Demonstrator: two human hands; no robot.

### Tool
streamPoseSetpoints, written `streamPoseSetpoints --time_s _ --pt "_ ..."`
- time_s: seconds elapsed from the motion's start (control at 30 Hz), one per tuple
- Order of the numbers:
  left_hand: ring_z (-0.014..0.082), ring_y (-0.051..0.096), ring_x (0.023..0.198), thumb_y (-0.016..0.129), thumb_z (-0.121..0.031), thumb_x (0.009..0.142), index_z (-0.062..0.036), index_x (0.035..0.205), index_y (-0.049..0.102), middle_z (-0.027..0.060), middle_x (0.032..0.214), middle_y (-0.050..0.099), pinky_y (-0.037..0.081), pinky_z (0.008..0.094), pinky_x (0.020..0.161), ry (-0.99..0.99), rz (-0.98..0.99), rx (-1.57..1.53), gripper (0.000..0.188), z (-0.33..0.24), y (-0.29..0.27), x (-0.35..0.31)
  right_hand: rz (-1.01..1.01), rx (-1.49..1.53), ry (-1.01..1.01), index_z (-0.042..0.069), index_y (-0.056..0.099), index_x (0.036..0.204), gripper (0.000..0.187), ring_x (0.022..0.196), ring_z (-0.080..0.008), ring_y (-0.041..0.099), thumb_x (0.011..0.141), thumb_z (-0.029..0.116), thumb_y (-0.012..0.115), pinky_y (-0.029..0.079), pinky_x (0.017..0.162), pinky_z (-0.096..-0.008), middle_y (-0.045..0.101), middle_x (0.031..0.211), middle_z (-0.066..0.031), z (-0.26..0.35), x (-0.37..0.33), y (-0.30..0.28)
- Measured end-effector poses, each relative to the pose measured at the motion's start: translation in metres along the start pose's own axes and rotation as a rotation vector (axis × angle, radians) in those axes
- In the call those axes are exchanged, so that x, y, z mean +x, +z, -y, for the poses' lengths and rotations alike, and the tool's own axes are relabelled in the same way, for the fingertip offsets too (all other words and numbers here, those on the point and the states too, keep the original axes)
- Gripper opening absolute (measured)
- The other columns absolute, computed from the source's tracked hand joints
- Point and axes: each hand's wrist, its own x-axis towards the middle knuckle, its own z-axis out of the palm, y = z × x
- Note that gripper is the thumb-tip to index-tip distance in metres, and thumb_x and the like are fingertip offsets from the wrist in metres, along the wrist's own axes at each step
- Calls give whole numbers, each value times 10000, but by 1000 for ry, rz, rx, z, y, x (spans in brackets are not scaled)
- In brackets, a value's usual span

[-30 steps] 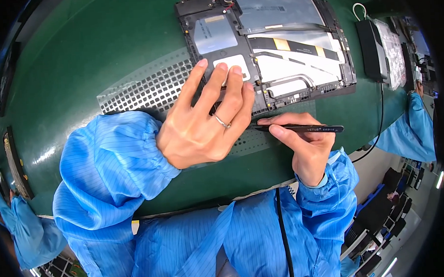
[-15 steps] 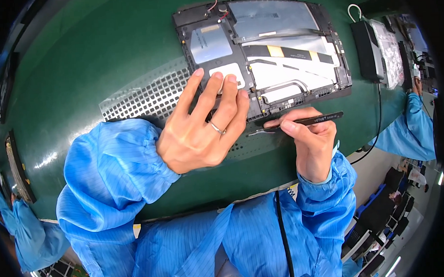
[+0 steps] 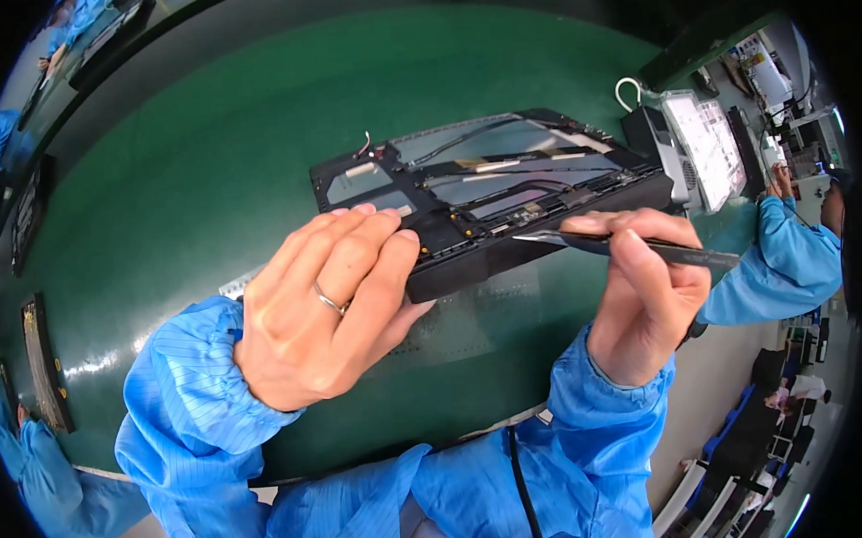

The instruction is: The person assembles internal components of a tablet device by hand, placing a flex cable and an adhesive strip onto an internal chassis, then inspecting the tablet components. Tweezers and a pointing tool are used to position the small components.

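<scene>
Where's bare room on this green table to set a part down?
The widest bare patch of the green table lies left of the opened device, toward the narrow bar. Another runs behind the device. It's crowded right of it, by the black-and-grey box, and in front, where the left hand and the right hand with tweezers are.
</scene>
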Motion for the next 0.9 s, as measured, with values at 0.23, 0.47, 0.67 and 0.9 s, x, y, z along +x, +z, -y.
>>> streamPoseSetpoints --time_s 0.23,0.47,0.67,0.9 --pt "295 544 766 693 -88 487 48 894 511 173 862 528 465 365 695 -64 46 -43 466 -3 -4 4 48 -43 -4 -58 554 779 120 705 -213 581 660 -45 554 437 720 -292 600 741 -167 -3 4 2" --pt "292 545 768 697 -77 474 52 892 508 172 853 528 471 364 695 -67 40 -72 477 -1 -3 6 60 -68 -9 -53 568 769 111 715 -203 575 658 -38 561 437 720 -295 600 750 -156 -3 6 -1" --pt "328 560 812 708 -11 481 59 901 494 195 846 540 465 357 705 -101 72 -100 477 -4 -6 8 72 -58 -3 -50 575 764 106 723 -204 575 660 -32 565 438 722 -296 600 759 -156 -4 6 -1" --pt "330 561 809 709 -18 479 58 903 491 195 842 540 469 356 699 -92 74 -95 483 -4 -6 7 94 -55 1 -46 566 771 104 733 -208 574 668 -29 564 438 727 -295 600 768 -156 -3 5 -1"
